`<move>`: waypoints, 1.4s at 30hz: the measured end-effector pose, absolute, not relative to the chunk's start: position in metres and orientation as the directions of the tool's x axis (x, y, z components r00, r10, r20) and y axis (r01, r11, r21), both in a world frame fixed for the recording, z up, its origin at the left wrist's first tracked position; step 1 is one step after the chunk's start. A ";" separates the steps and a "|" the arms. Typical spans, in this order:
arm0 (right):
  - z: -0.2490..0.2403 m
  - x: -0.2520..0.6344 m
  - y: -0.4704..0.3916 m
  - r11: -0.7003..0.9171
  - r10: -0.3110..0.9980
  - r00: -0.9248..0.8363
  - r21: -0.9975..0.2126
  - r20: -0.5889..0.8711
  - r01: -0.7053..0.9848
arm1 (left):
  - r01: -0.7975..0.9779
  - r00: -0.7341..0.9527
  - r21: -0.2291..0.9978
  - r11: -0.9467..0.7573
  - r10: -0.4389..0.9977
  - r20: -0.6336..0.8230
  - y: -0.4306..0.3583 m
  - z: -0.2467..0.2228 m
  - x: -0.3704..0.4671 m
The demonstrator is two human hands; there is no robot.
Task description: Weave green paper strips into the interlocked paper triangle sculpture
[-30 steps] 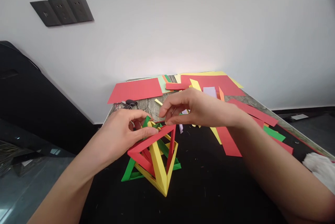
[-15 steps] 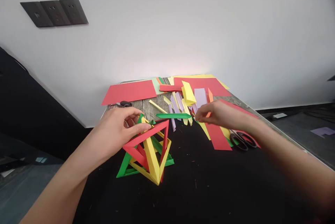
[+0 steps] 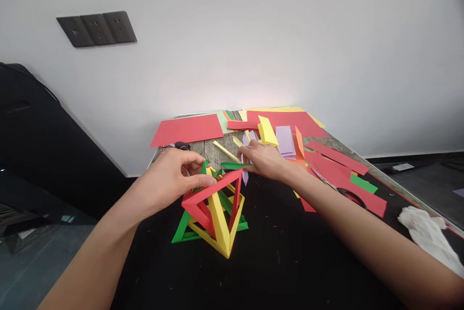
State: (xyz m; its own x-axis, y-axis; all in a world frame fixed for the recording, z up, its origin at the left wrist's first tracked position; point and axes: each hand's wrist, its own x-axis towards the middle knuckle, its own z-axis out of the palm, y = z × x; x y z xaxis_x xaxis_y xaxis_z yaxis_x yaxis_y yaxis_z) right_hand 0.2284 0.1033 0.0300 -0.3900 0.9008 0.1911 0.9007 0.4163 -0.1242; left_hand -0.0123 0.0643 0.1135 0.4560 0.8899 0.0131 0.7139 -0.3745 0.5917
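Here we are, and my left hand (image 3: 183, 171) has the paper frame (image 3: 218, 218) pinched at the top, thumb on the near side along the red bar (image 3: 212, 189), fingers curled round behind. The frame sits left of centre over the black part of the worktop (image 3: 275, 266), green, red and yellow triangles threaded through one another, one yellow corner aimed down towards me!

And look across to the far side: there's the green strip (image 3: 235, 166), lying just beyond the frame's upper corner, right in the gap between my two hands. Its long axis runs crosswise, left to right, far end to near end barely slanting, so one tip points towards my left hand and the other runs in under my right hand (image 3: 266, 160). That's the relation that counts: the right is the nearer hand, fingertips down at the strip's right end, fingers bent and bunched. Have they closed on it? I can't tell, because my own knuckles cover that end!

The red bar's right corner comes up close to the strip in my view; touching or just apart, I can't say. Around the right hand, it's crowded: the yellow folded paper (image 3: 267, 132) just beyond, the purple folded paper (image 3: 285, 140) beside that, and the scissors (image 3: 340, 190) lying well off to the right, beyond my forearm
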 end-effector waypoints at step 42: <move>0.058 0.187 0.100 0.738 0.626 -0.581 -0.637 0.520 0.225 | 0.679 0.371 0.692 -0.245 0.928 -0.036 0.079 0.110 -0.023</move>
